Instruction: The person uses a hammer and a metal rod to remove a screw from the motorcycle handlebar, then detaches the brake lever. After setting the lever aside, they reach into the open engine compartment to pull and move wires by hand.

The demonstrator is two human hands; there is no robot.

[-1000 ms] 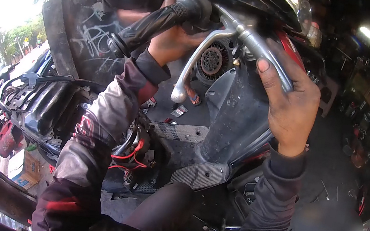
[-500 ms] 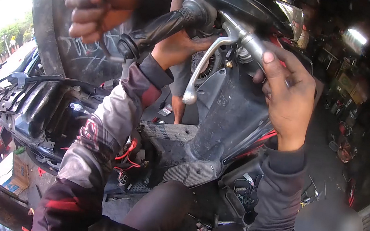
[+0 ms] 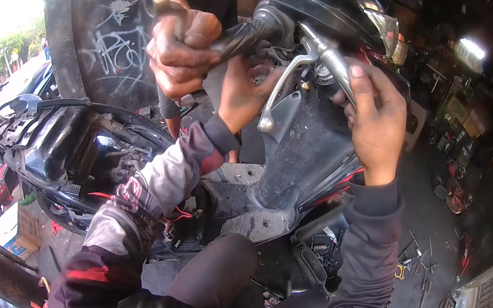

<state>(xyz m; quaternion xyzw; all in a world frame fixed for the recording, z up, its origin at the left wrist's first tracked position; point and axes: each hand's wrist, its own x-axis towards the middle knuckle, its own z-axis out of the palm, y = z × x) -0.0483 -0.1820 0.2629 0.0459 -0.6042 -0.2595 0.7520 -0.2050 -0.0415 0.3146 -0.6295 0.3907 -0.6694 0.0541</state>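
My right hand (image 3: 377,119) is closed around the thick end of a silver metal tube (image 3: 334,60), thumb on top. Beside the tube, a silver brake lever (image 3: 281,89) curves down to its ball end. My left hand (image 3: 242,93) reaches under the black handlebar grip (image 3: 237,38), close to the lever; its fingers are largely hidden. Another person's hand (image 3: 185,51) is closed at the outer end of that grip, with a blurred metal piece (image 3: 159,4) sticking out above the fist.
The scooter's dark front panel (image 3: 304,149) and ribbed footboard (image 3: 256,221) lie below my hands. At left is the stripped rear body (image 3: 71,148) with exposed frame. A tray of parts (image 3: 321,249) stands at right, and loose tools (image 3: 417,260) lie on the floor.
The other person's hand has moved right and down, onto the grip's end. My left hand has shifted right and down; my right hand has moved slightly left, still on the tube.
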